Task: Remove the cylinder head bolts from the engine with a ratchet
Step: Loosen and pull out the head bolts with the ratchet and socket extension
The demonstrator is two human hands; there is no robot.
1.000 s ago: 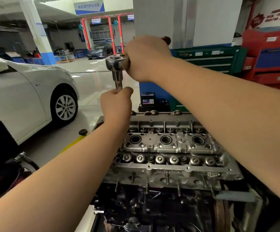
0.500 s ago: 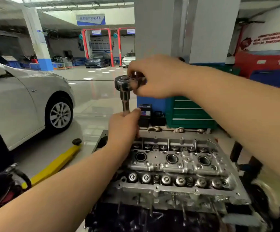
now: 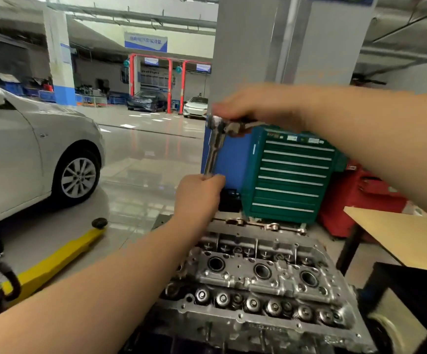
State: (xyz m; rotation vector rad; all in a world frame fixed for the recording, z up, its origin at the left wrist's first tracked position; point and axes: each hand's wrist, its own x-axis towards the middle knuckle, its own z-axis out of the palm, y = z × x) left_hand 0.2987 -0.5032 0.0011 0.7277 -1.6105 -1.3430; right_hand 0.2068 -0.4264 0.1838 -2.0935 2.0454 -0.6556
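Observation:
A bare aluminium cylinder head (image 3: 263,284) lies in front of me, with three round plug wells and rows of valve springs. Above its far left corner stands a chrome ratchet (image 3: 218,123) on a long extension bar (image 3: 213,154). My right hand (image 3: 258,111) is closed over the ratchet handle at the top. My left hand (image 3: 199,198) wraps the lower part of the extension, hiding its socket end and the bolt beneath. The view is motion-blurred.
A green drawer tool chest (image 3: 291,175) stands just behind the engine, with a red cabinet (image 3: 360,198) to its right. A wooden table (image 3: 401,233) is at the right. A yellow jack handle (image 3: 61,256) and a white car (image 3: 28,149) are on the left. Loose wrenches (image 3: 273,226) lie behind the head.
The view has tilted up and the hands and ratchet sit lower and further right in frame. My right hand has swung the ratchet handle round toward the right; my left hand stays on the extension.

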